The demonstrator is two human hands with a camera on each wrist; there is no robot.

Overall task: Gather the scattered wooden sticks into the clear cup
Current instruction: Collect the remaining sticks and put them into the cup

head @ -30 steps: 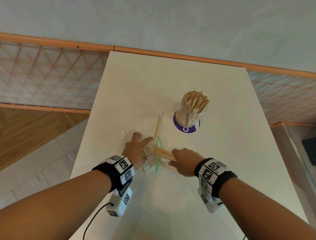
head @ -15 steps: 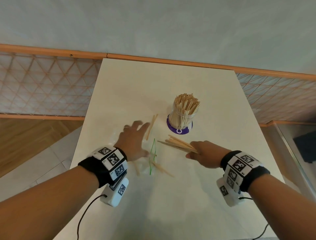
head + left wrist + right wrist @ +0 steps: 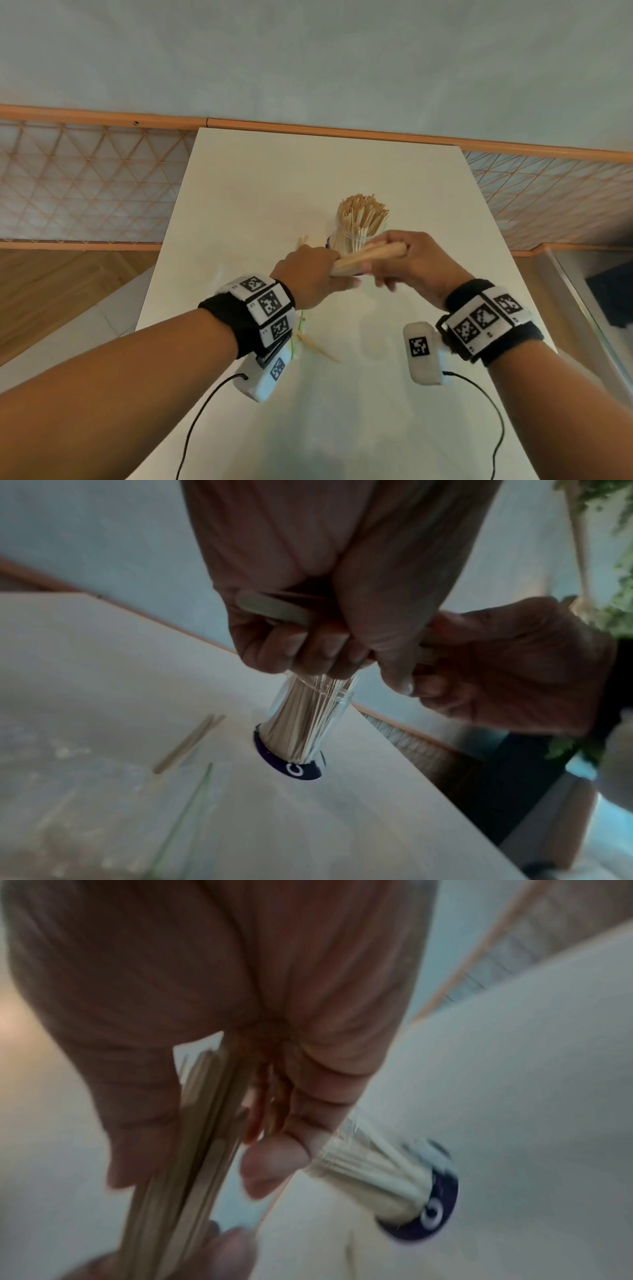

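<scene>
Both hands hold one bundle of wooden sticks (image 3: 368, 259) level above the white table (image 3: 260, 192), just in front of the clear cup (image 3: 359, 233). My left hand (image 3: 313, 275) grips the bundle's left end, fingers curled round it (image 3: 274, 610). My right hand (image 3: 411, 260) pinches the right end (image 3: 192, 1137). The cup (image 3: 308, 721) (image 3: 373, 1172) stands upright on a purple disc (image 3: 298, 767), packed with sticks. Two loose sticks (image 3: 188, 742) lie left of the cup (image 3: 301, 241). Another stick (image 3: 318, 347) lies near my left wrist.
A thin green strip (image 3: 298, 329) lies on the table beside the near stick (image 3: 185, 813). An orange-framed lattice railing (image 3: 85, 185) runs behind and beside the table. The table's right edge (image 3: 507, 260) drops off close to the cup.
My right hand lifted the bundle up toward the cup. My left hand rose off the table and took hold of the bundle's left end.
</scene>
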